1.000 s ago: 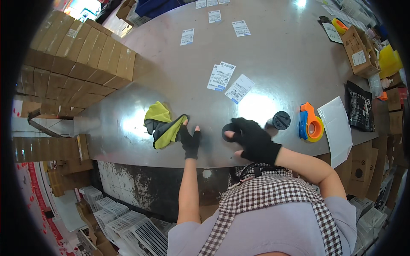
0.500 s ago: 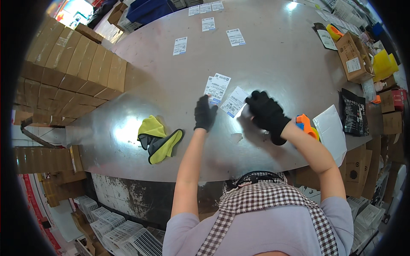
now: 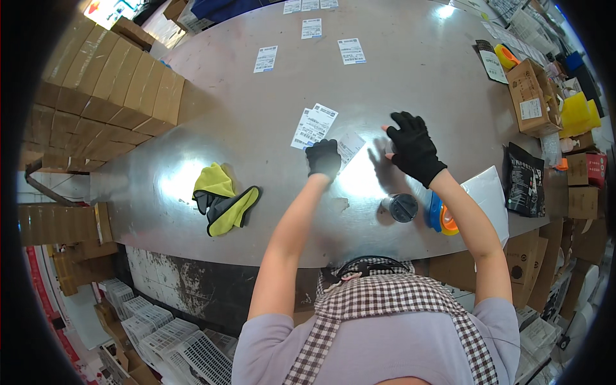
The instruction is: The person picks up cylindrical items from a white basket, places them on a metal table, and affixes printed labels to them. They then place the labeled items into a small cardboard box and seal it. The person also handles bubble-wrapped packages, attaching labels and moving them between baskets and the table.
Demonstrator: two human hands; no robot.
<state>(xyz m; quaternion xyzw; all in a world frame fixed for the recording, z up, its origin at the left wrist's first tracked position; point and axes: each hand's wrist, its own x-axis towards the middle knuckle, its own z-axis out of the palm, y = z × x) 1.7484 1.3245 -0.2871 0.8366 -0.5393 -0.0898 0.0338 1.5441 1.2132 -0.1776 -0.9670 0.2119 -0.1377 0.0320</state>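
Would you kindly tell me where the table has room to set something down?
Bare tabletop lies between the stacked cartons and overlapping labels, and between the right hand and open carton. The near right part is crowded: canister, tape dispenser, white mailer, black pouch.

We look down from head height, our view fisheye-wide. Ahead we face the metal table [image 3: 256, 122], with the checked apron [image 3: 391, 301] close beneath us.

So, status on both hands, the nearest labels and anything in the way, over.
Left hand at the white labels, partly covering them, contact unclear. Right hand open to their right, nothing visible in it. Dark-lidded canister nearby, clear of the labels.
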